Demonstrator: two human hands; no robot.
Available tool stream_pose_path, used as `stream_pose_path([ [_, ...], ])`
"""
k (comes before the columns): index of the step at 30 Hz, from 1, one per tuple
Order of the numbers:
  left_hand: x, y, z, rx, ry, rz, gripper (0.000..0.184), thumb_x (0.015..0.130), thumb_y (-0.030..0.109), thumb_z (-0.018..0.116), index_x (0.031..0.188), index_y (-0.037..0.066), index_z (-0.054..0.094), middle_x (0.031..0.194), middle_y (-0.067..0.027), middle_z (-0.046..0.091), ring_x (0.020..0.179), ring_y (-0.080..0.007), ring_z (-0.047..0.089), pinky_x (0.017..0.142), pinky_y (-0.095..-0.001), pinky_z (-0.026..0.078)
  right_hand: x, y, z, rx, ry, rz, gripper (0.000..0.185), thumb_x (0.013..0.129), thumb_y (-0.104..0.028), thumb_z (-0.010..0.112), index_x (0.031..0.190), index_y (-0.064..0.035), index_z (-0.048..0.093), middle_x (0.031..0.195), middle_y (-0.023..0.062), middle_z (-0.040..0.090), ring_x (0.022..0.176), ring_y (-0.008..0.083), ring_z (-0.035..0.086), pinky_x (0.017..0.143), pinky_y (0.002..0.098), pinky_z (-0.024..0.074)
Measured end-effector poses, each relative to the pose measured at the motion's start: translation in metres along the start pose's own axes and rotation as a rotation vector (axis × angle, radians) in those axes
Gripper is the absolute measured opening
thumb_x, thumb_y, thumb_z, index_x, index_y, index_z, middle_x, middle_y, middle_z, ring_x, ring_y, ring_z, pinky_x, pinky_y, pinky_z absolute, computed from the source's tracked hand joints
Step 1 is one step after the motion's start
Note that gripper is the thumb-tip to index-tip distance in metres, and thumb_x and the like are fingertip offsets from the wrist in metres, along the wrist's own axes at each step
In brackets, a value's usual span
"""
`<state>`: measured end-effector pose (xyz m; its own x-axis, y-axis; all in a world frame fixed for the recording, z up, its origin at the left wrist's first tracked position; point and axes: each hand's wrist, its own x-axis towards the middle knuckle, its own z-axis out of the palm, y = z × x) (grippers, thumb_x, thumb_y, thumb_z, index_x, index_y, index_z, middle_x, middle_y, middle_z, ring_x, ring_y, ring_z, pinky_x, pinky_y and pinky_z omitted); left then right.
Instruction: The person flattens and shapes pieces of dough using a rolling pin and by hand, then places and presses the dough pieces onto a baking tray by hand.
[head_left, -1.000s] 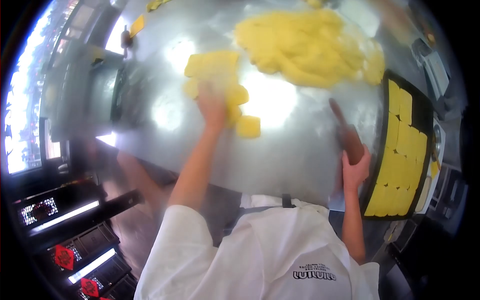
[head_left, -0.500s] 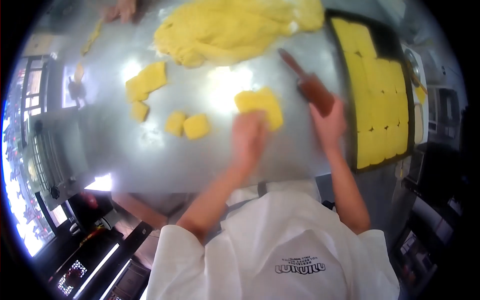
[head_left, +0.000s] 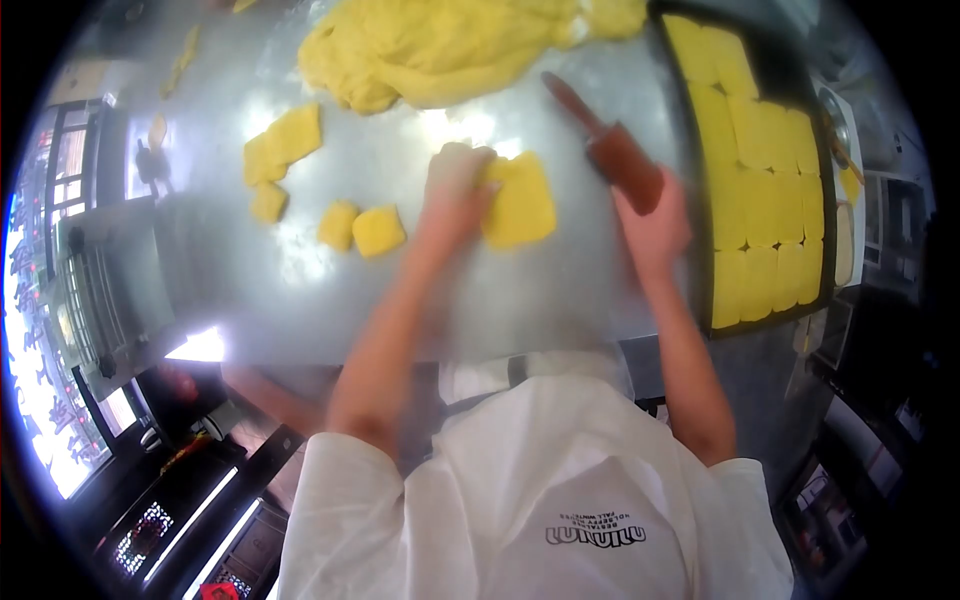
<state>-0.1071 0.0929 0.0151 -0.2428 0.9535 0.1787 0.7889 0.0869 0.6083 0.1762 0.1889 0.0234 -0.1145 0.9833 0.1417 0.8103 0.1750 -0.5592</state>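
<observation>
A flattened, roughly square piece of yellow dough [head_left: 522,203] lies on the metal table in front of me. My left hand [head_left: 455,190] is closed at its left edge, fingers curled and thumb against the dough. To the right, my right hand [head_left: 655,222] wraps around one end of a reddish-brown rolling pin [head_left: 622,166], whose thin handle points away to the upper left. The pin is beside the dough, apart from it. Left of my left hand are two small dough pieces [head_left: 379,231].
A large mound of yellow dough [head_left: 430,50] sits at the table's far side. More cut pieces [head_left: 285,140] lie at the left. At the right, a dark tray [head_left: 828,215] holds rows of flat dough squares [head_left: 770,205]. The metal table's [head_left: 560,310] near edge meets my apron.
My left hand has moved left and away from me, to the dough's left edge, and the dough has turned slightly. Another person's hand at the upper left has gone from view.
</observation>
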Motion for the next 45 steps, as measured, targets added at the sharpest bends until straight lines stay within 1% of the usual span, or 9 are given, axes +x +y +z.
stream_pose_path([
  [14,0.025,0.009,-0.008,0.035,-0.308,-0.021,0.04,0.082,0.007,0.079,0.122,0.005,0.072,0.121,-0.0168,0.067,0.111,-0.0348,0.063,0.096,-0.0426,0.051,0.002,0.003,-0.001,-0.04,-0.015,-0.027,0.071,0.081,-0.035,0.088,0.141,-0.0141,0.057,0.129,0.0116,0.069,0.115,0.0368,0.068,0.094,0.0465,0.0536],
  [17,0.007,0.021,-0.007,-0.206,0.041,-0.152,0.05,0.091,0.018,0.07,0.137,-0.001,0.064,0.132,-0.0223,0.066,0.127,-0.0381,0.06,0.11,-0.0439,0.047,0.01,-0.002,-0.019,-0.029,-0.16,-0.048,0.069,0.085,-0.036,0.086,0.143,-0.0127,0.056,0.13,0.0141,0.068,0.114,0.037,0.068,0.094,0.0453,0.0537],
  [20,-0.012,0.024,-0.01,-0.497,0.045,-0.394,0.063,0.106,0.021,0.06,0.158,-0.006,0.038,0.159,-0.0187,0.048,0.145,-0.0274,0.049,0.122,-0.0399,0.036,0.005,-0.005,-0.033,0.091,-0.369,0.081,0.069,0.091,-0.038,0.082,0.146,-0.0103,0.052,0.127,0.0147,0.067,0.106,0.0311,0.071,0.088,0.0415,0.0553],
  [24,-0.031,0.028,0.016,-0.733,0.181,-0.482,0.064,0.106,0.023,0.058,0.159,-0.007,0.036,0.16,-0.0209,0.045,0.148,-0.0304,0.045,0.124,-0.0419,0.033,-0.022,-0.041,-0.025,0.462,-0.522,0.498,0.068,0.098,-0.037,0.076,0.15,-0.006,0.046,0.11,0.011,0.066,0.082,0.0177,0.067,0.07,0.0329,0.0546],
  [33,-0.03,0.028,0.038,-0.659,0.295,-0.361,0.067,0.108,0.026,0.054,0.159,-0.01,0.031,0.163,-0.026,0.038,0.153,-0.037,0.037,0.127,-0.0465,0.028,-0.047,-0.057,0.006,0.936,-0.559,0.544,0.067,0.101,-0.033,0.073,0.153,-0.0032,0.041,0.089,0.0026,0.062,0.065,0.0048,0.052,0.054,0.0231,0.0432],
  [37,-0.005,0.04,0.039,-0.049,0.17,-0.162,0.075,0.105,0.035,0.059,0.158,-0.009,0.033,0.164,-0.0268,0.036,0.154,-0.0411,0.033,0.128,-0.0501,0.025,-0.017,-0.004,-0.01,0.182,-0.367,-0.002,0.078,0.092,-0.04,0.082,0.153,-0.0102,0.044,0.112,0.0164,0.075,0.095,0.0302,0.075,0.081,0.04,0.058],
  [40,0.001,0.048,0.05,0.228,0.015,-0.063,0.086,0.099,0.049,0.065,0.157,-0.008,0.036,0.166,-0.0254,0.035,0.155,-0.0431,0.03,0.127,-0.053,0.024,0.006,-0.015,-0.03,0.114,-0.441,0.172,0.079,0.087,-0.041,0.085,0.151,-0.0153,0.046,0.126,0.0205,0.073,0.114,0.0389,0.072,0.096,0.0457,0.0555],
  [42,0.0,0.048,0.06,0.329,-0.045,-0.05,0.098,0.095,0.063,0.064,0.157,-0.007,0.038,0.167,-0.0232,0.033,0.156,-0.0406,0.029,0.127,-0.0539,0.023,0.009,-0.006,-0.023,0.066,-0.384,0.099,0.077,0.087,-0.041,0.085,0.15,-0.0162,0.048,0.123,0.0195,0.074,0.11,0.0373,0.073,0.093,0.0436,0.0564],
  [45,-0.003,0.047,0.059,0.281,-0.024,-0.03,0.087,0.099,0.052,0.065,0.157,-0.006,0.038,0.166,-0.0243,0.036,0.156,-0.0414,0.029,0.127,-0.0533,0.024,0.024,0.009,-0.015,0.094,-0.365,0.0,0.075,0.085,-0.041,0.086,0.147,-0.0167,0.052,0.12,0.0177,0.074,0.105,0.0354,0.074,0.091,0.0413,0.0569],
])
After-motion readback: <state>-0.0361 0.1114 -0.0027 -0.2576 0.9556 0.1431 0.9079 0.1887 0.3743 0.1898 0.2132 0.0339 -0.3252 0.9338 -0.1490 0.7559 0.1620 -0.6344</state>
